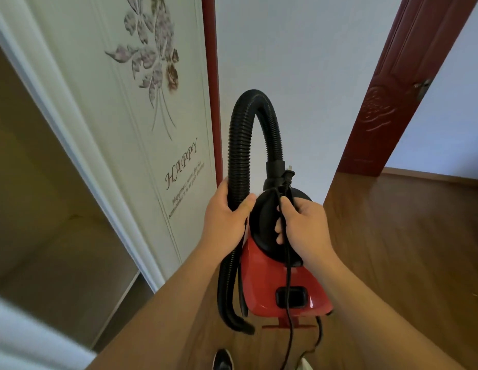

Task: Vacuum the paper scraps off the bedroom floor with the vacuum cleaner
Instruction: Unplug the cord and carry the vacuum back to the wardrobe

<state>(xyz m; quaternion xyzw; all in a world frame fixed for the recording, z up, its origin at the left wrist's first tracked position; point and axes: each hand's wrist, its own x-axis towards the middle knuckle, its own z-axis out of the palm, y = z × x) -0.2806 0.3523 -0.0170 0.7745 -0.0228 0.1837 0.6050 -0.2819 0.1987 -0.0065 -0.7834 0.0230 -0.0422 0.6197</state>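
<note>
I carry a small red vacuum cleaner (283, 287) with a black top, held up above the wooden floor (392, 236). My right hand (302, 222) grips its black handle together with the black power cord (287, 276), whose plug (288, 175) sticks up beside the hose socket. My left hand (226, 214) grips the black ribbed hose (239, 145), which arches up over the body and hangs down on the left to a black nozzle (242, 325). No paper scraps are in view.
A white sliding wardrobe door (142, 124) with a flower print and the word HAPPY stands on the left. A red-brown door (390, 102) stands open on the right, with a white wall (299, 62) between. A shoe tip (223, 360) shows at the bottom.
</note>
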